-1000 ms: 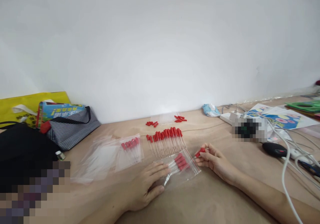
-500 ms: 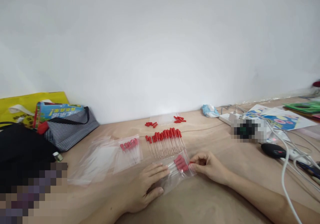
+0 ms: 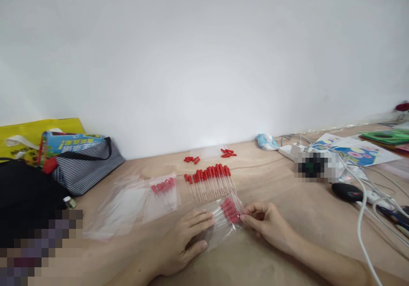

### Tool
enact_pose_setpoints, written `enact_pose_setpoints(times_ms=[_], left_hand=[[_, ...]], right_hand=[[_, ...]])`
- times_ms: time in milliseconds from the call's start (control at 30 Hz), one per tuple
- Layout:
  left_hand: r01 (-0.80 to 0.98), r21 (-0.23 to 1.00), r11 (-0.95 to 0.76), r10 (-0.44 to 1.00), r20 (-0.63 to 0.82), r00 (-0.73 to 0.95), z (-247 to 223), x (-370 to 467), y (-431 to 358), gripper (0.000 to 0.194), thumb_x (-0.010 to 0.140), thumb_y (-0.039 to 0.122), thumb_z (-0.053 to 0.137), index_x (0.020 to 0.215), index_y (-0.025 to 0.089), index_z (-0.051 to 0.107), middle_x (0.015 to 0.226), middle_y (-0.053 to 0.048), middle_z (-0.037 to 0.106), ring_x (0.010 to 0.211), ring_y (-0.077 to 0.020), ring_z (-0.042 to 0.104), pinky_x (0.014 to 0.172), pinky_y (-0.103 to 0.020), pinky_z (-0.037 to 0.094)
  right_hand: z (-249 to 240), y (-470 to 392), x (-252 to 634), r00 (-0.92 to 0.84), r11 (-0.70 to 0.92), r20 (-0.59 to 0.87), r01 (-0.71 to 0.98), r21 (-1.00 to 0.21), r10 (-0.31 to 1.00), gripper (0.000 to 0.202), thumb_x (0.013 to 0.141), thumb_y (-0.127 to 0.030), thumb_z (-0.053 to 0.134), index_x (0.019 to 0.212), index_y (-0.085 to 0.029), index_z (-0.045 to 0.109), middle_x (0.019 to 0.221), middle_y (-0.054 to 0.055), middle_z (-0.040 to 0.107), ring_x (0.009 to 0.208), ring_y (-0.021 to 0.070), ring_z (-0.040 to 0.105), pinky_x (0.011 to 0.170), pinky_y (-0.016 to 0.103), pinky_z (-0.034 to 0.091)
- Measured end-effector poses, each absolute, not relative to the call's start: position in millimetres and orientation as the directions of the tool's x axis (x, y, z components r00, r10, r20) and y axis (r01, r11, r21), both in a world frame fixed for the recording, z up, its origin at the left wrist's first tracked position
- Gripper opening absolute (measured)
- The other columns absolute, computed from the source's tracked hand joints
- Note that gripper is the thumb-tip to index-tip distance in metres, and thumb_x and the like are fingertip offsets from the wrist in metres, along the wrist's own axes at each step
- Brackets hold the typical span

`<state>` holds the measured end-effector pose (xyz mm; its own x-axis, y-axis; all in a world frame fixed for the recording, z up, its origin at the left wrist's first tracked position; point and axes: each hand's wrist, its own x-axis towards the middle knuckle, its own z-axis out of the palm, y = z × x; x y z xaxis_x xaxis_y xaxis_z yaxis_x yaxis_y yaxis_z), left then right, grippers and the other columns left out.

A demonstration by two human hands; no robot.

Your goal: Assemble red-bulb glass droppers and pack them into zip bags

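Observation:
A clear zip bag (image 3: 223, 230) holding several red-bulbed droppers (image 3: 230, 210) lies on the table in front of me. My left hand (image 3: 183, 243) rests flat with fingers stretched over the bag's left part. At the bag's right end, my right hand (image 3: 268, 224) pinches the edge by the red zip strip between thumb and fingers. Just beyond stands a row of red-topped droppers (image 3: 209, 183) laid side by side. Left of that row lies another zip bag (image 3: 159, 200) with several droppers inside, next to a stack of clear bags (image 3: 118, 209).
Loose red bulbs (image 3: 228, 153) and clear tubes lie near the wall. On the left are a striped bag (image 3: 91, 162), a black bag (image 3: 25, 192) and a small bottle (image 3: 69, 202). On the right sit a power strip (image 3: 287, 151), a black mouse (image 3: 347, 192), cables and papers (image 3: 361, 153).
My right hand has shifted slightly along the right end of the bag, and the bag lies flatter with its zip edge straighter. My left hand stays on the bag.

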<state>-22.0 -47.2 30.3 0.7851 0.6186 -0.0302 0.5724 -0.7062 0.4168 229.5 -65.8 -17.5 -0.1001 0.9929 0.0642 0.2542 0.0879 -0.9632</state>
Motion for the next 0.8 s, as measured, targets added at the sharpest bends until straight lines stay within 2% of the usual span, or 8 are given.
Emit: enact_pose_setpoints(times_ms=[200, 333, 467, 600, 667, 800], left_hand=[[0.556, 0.417, -0.719, 0.611, 0.000, 0.791, 26.8, -24.5, -47.4, 0.042, 0.086, 0.031, 0.042, 0.128, 0.032, 0.035, 0.134, 0.000, 0.037, 0.124, -0.0231, 0.030, 0.100, -0.044, 0.028], [0.556, 0.403, -0.727, 0.607, -0.002, 0.795, 29.4, -23.6, -48.6, 0.042, 0.086, 0.030, 0.042, 0.127, 0.032, 0.036, 0.134, 0.000, 0.037, 0.123, -0.0230, 0.031, 0.101, -0.044, 0.027], [0.561, 0.389, -0.730, 0.608, -0.004, 0.794, 30.3, -22.5, -49.5, 0.041, 0.085, 0.030, 0.043, 0.126, 0.031, 0.038, 0.133, -0.002, 0.039, 0.123, -0.0234, 0.031, 0.100, -0.045, 0.027], [0.531, 0.390, -0.752, 0.589, 0.037, 0.807, 29.0, -22.8, -48.6, 0.040, 0.084, 0.028, 0.046, 0.124, 0.029, 0.042, 0.131, -0.003, 0.042, 0.122, -0.0236, 0.033, 0.100, -0.045, 0.028], [0.515, 0.391, -0.763, 0.578, 0.055, 0.814, 28.8, -23.4, -48.3, 0.039, 0.083, 0.028, 0.047, 0.122, 0.029, 0.044, 0.130, -0.003, 0.044, 0.120, -0.0239, 0.035, 0.098, -0.044, 0.030], [0.486, 0.399, -0.777, 0.554, 0.068, 0.830, 27.9, -25.1, -49.5, 0.040, 0.081, 0.029, 0.049, 0.121, 0.031, 0.045, 0.127, -0.003, 0.046, 0.117, -0.0239, 0.039, 0.096, -0.043, 0.033]], right_hand=[[-11.8, -68.1, 227.6, 0.013, -0.045, -0.043, 0.270, -0.962, 0.999, 0.030, 0.067, -0.045, 0.056, 0.061, -0.016, 0.050, 0.045, -0.007, 0.044, 0.028, 0.0031, 0.035, 0.027, 0.016, 0.025], [-9.3, -68.8, 228.7, -0.063, -0.021, -0.038, 0.248, -0.968, 0.997, 0.031, 0.069, -0.046, 0.054, 0.062, -0.017, 0.045, 0.048, -0.007, 0.044, 0.027, 0.0010, 0.031, 0.025, 0.014, 0.023], [-10.0, -67.3, 230.2, -0.094, -0.043, -0.060, 0.174, -0.984, 0.994, 0.033, 0.066, -0.045, 0.056, 0.080, -0.019, 0.041, 0.058, -0.008, 0.049, 0.027, 0.0010, 0.033, 0.025, 0.014, 0.025], [-6.0, -58.0, 230.5, 0.041, -0.134, -0.128, 0.243, -0.961, 0.991, 0.042, 0.065, -0.042, 0.058, 0.094, -0.021, 0.037, 0.062, -0.007, 0.050, 0.028, 0.0033, 0.038, 0.025, 0.015, 0.024], [-1.3, -49.6, 230.7, 0.068, -0.197, -0.185, 0.319, -0.927, 0.980, 0.039, 0.063, -0.039, 0.061, 0.091, -0.019, 0.042, 0.062, -0.006, 0.050, 0.028, 0.0030, 0.037, 0.025, 0.016, 0.022], [7.7, -32.3, 231.4, -0.124, -0.280, -0.364, 0.431, -0.858, 0.923, 0.022, 0.061, -0.033, 0.064, 0.060, -0.017, 0.049, 0.043, -0.008, 0.042, 0.027, 0.0022, 0.027, 0.028, 0.018, 0.015]])
